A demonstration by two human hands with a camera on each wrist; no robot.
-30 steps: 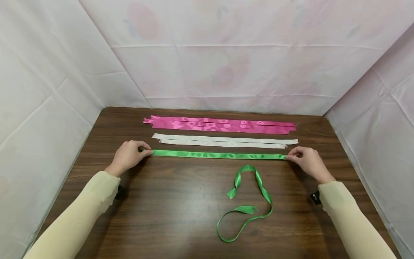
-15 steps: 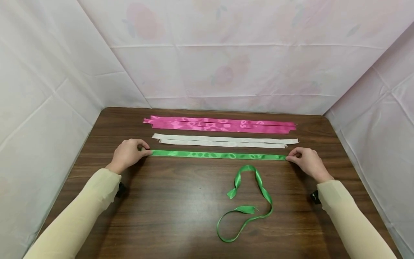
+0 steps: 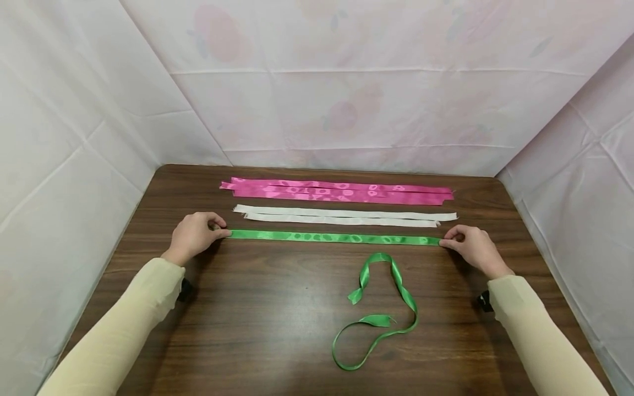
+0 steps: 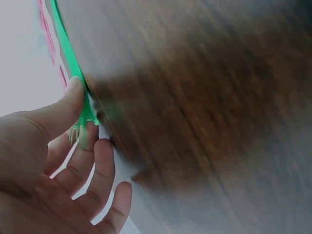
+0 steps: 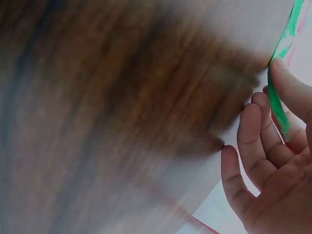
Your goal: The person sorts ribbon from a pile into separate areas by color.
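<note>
A green satin ribbon [image 3: 332, 237] stretches straight across the table between both hands. My left hand [image 3: 194, 236] pinches its left end between thumb and fingers; in the left wrist view the frayed tip of the green ribbon [image 4: 87, 117] sticks out past the thumb. At the opposite end my right hand [image 3: 473, 247] pinches the ribbon, and a short tail of it [image 5: 279, 109] shows below the thumb in the right wrist view. A second green ribbon [image 3: 415, 308] lies loosely curled and twisted on the table, nearer the person, touched by neither hand.
Just behind the stretched ribbon lie white ribbons [image 3: 342, 216], side by side. Farther back, several pink ribbons [image 3: 337, 191] lie flat and partly overlapping. The brown wooden table [image 3: 257, 319] meets a pale patterned cloth [image 3: 346, 99] at the back and sides.
My left hand has shifted slightly left with its end of the green ribbon. The right hand has moved barely to the right. The other ribbons lie as before.
</note>
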